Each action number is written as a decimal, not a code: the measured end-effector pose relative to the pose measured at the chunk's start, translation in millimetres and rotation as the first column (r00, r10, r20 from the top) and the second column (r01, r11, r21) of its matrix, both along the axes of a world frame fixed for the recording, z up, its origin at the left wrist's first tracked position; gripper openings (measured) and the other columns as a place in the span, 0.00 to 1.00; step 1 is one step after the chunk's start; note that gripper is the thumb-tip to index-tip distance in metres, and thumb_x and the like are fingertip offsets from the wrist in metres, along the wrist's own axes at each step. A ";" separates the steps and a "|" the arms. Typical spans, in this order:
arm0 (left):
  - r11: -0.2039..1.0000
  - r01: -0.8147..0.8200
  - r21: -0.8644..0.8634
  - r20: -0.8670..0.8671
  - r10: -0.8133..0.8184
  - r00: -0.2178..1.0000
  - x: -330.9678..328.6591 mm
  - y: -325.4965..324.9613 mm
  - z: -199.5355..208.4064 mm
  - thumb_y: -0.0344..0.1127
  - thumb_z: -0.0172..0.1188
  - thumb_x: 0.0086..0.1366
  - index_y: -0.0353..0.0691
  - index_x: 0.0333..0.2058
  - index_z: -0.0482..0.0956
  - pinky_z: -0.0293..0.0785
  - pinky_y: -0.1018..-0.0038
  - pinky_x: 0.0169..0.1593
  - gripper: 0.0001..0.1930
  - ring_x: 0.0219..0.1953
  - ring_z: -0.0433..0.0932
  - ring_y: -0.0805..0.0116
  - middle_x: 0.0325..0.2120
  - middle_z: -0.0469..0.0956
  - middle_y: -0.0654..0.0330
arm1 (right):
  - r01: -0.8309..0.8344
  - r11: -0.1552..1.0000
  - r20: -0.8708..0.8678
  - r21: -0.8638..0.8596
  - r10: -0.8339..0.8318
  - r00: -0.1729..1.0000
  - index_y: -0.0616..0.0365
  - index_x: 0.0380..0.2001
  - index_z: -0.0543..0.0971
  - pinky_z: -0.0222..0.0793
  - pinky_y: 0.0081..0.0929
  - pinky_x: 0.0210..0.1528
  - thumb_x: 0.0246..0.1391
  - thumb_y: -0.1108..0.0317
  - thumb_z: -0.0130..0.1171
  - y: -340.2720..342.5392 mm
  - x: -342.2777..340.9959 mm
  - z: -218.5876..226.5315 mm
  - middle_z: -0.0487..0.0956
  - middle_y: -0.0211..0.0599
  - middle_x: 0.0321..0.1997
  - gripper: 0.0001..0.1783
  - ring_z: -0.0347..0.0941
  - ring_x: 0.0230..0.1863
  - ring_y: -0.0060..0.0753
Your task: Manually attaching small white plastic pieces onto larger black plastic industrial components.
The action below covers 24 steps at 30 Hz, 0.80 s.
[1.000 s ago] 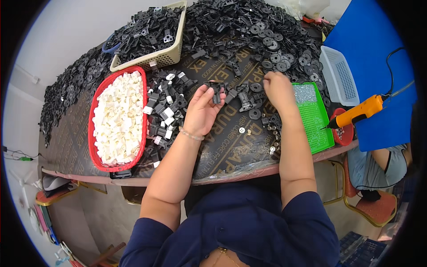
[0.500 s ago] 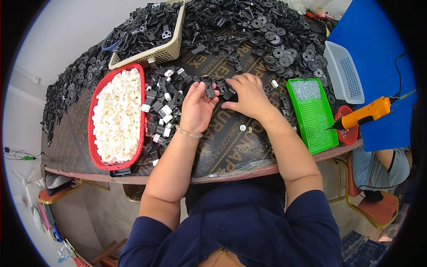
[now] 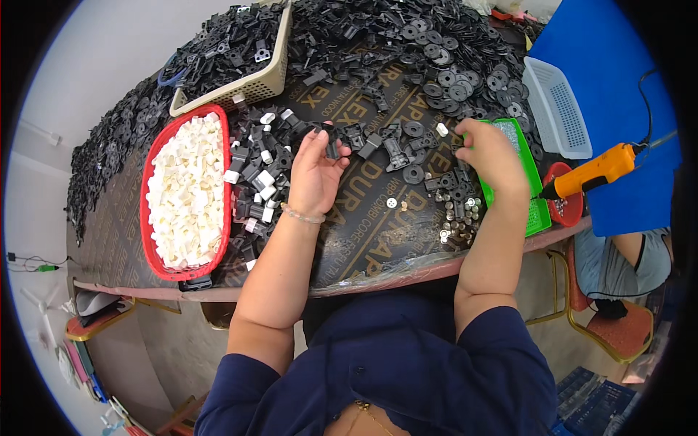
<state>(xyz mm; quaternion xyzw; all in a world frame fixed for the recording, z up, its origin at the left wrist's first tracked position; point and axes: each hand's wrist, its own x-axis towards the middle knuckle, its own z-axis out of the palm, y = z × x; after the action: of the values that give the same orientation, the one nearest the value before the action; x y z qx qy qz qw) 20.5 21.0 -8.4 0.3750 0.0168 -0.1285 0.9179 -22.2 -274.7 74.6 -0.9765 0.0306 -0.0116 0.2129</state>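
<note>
Between the thumb and fingers of my left hand [image 3: 315,168] is a small black plastic part [image 3: 332,148], held above the table's middle. My right hand [image 3: 491,155] has its fingers curled, thumb and forefinger apart, with nothing visible in them. It hovers at the left edge of the green tray [image 3: 539,218], next to a small white plastic piece [image 3: 442,129]. Loose black plastic parts [image 3: 395,149] and round black discs [image 3: 413,174] lie between my hands. Small metal pieces [image 3: 456,231] are scattered below my right wrist.
A red basket [image 3: 147,240] of white pieces stands left. Behind are a beige basket [image 3: 273,86] and heaped black parts [image 3: 363,29]. At right are a white basket [image 3: 556,109], a red bowl [image 3: 574,211] and an orange electric screwdriver [image 3: 600,173]. A seated person's leg [image 3: 631,254] shows at right.
My right hand has moved right, away from the left hand to the green tray, uncovering black parts and metal pieces. My left hand keeps its black part and has barely moved.
</note>
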 end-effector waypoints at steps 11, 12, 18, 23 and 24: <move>0.999 0.049 0.011 -0.004 -0.049 0.999 2.2 -1.7 -3.8 0.39 0.54 0.72 0.43 0.55 0.72 0.73 0.72 0.43 0.16 0.39 0.77 0.68 0.35 0.77 0.62 | -0.136 0.968 0.008 -0.213 0.141 0.990 0.60 0.35 0.82 0.74 0.44 0.48 0.42 0.73 0.70 17.5 -37.6 -46.9 0.79 0.44 0.39 0.13 0.78 0.43 0.52; 0.999 0.047 0.013 0.000 -0.047 0.999 1.5 -1.9 -1.6 0.39 0.54 0.72 0.43 0.55 0.72 0.73 0.72 0.43 0.16 0.39 0.77 0.68 0.35 0.77 0.62 | -0.153 0.960 0.046 -0.236 0.169 0.985 0.60 0.33 0.82 0.74 0.44 0.47 0.45 0.73 0.68 18.2 -32.4 -48.3 0.79 0.45 0.38 0.09 0.78 0.42 0.51; 0.983 0.114 0.147 0.283 -0.152 0.947 -11.0 -13.4 13.4 0.33 0.54 0.72 0.40 0.62 0.66 0.75 0.65 0.56 0.21 0.52 0.78 0.62 0.46 0.77 0.57 | -0.426 0.899 0.142 -0.098 0.437 0.888 0.60 0.29 0.78 0.73 0.44 0.44 0.47 0.71 0.67 57.3 -16.1 -17.9 0.79 0.43 0.32 0.07 0.77 0.38 0.52; 0.984 0.163 0.070 0.207 -0.174 0.963 -10.2 -5.9 10.7 0.34 0.54 0.72 0.43 0.63 0.65 0.75 0.63 0.57 0.22 0.52 0.78 0.63 0.47 0.77 0.58 | -0.398 0.914 0.259 0.079 0.366 0.894 0.61 0.32 0.75 0.73 0.42 0.40 0.48 0.69 0.68 99.0 7.9 14.2 0.78 0.43 0.33 0.12 0.77 0.34 0.52; 0.987 0.161 0.026 0.196 -0.163 0.967 -8.2 -5.2 11.2 0.34 0.55 0.72 0.43 0.63 0.65 0.75 0.63 0.57 0.22 0.52 0.78 0.64 0.48 0.77 0.58 | -0.365 0.922 0.344 0.129 0.304 0.889 0.61 0.34 0.76 0.73 0.40 0.38 0.48 0.71 0.68 101.7 13.1 12.0 0.78 0.43 0.35 0.12 0.77 0.33 0.49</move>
<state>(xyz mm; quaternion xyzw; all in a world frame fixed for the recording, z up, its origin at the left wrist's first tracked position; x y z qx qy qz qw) 12.3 15.8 2.8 0.3905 -0.1043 -0.1652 0.8996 -9.1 -173.0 86.6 -0.9275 -0.1722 -0.1285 0.3059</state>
